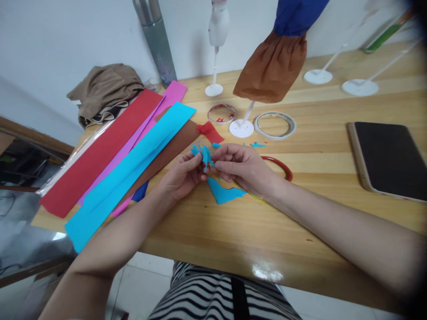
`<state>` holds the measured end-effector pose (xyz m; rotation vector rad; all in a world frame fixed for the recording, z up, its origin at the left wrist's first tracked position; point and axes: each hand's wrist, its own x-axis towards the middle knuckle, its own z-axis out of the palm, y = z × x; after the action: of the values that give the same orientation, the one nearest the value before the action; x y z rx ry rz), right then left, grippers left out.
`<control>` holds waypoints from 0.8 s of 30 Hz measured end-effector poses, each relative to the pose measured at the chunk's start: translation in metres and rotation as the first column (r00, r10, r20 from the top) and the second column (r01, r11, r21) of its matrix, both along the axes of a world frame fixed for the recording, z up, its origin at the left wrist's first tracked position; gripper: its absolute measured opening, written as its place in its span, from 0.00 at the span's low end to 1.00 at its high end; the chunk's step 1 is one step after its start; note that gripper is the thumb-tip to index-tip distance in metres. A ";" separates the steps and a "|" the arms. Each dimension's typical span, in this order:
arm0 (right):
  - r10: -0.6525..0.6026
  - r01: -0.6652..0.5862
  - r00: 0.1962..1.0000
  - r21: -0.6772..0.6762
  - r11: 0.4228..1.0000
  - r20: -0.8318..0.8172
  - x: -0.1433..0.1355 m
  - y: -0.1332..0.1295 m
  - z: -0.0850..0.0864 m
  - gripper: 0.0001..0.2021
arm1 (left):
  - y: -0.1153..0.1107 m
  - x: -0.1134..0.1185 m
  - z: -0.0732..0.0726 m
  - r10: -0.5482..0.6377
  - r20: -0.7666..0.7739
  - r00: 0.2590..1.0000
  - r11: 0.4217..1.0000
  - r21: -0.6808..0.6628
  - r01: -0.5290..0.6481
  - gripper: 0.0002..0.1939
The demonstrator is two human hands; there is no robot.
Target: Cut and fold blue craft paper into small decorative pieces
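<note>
Here, the left hand [183, 175] pinches the cut blue paper [206, 155] and the right hand [245, 166] its right edge; light, steady fingertips should prevent tearing.

Worn on the head; aimed forward and down from above the striped clothing [200, 298] at the bottom edge. Set close over the wooden tabletop [187, 240], with left hand [187, 175] and right hand [238, 166] near mid-frame. Wide enough to cover the wall [100, 35] beyond and floor [143, 284] below.
</note>
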<state>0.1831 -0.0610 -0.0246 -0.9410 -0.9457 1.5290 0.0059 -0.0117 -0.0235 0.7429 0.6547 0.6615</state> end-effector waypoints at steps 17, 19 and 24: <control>0.002 -0.003 0.991 0.004 1.000 0.137 0.001 -0.004 0.002 0.14 | -0.001 0.001 0.001 0.091 0.007 0.996 0.994 -0.061 -0.090 0.15; 0.013 -0.016 0.977 0.012 1.000 0.212 0.000 -0.005 0.004 0.13 | -0.001 0.002 0.000 0.089 0.023 0.996 0.994 -0.061 -0.087 0.15; 0.034 -0.046 0.965 0.039 0.998 0.259 -0.002 -0.008 0.004 0.13 | -0.002 0.000 -0.002 0.086 0.033 0.996 0.996 -0.026 -0.085 0.18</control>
<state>0.1815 -0.0686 -0.0201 -1.1131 -1.1858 1.4346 0.0063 -0.0134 -0.0251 0.6821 0.6648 0.7421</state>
